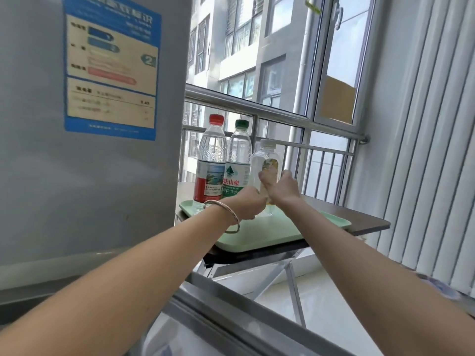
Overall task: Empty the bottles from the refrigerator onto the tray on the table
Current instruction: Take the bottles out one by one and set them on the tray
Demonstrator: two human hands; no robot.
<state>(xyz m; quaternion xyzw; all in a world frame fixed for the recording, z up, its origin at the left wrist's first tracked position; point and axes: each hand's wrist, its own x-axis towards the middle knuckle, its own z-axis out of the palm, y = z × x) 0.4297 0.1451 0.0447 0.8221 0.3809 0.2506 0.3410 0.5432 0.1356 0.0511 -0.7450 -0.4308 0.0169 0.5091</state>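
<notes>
The right hand point(281, 188) curls thumb and fingers round the white-capped bottle point(261, 160) of clear liquid, upright over the green tray point(270, 232). The left hand point(246, 205) meets its base, its grip hidden. The water-filled green-capped bottle point(239, 158) and red-capped bottle point(211, 158) stand alongside on the tray.

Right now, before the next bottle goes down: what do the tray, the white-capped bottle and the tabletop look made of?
Tray: probably plastic. It is pale green and smooth, with a soft sheen and a moulded raised rim.
White-capped bottle: looks like clear plastic, with see-through walls and a printed label.
Tabletop: dark brown board with a thin flat edge, possibly laminate. The picture leaves it open.
</notes>
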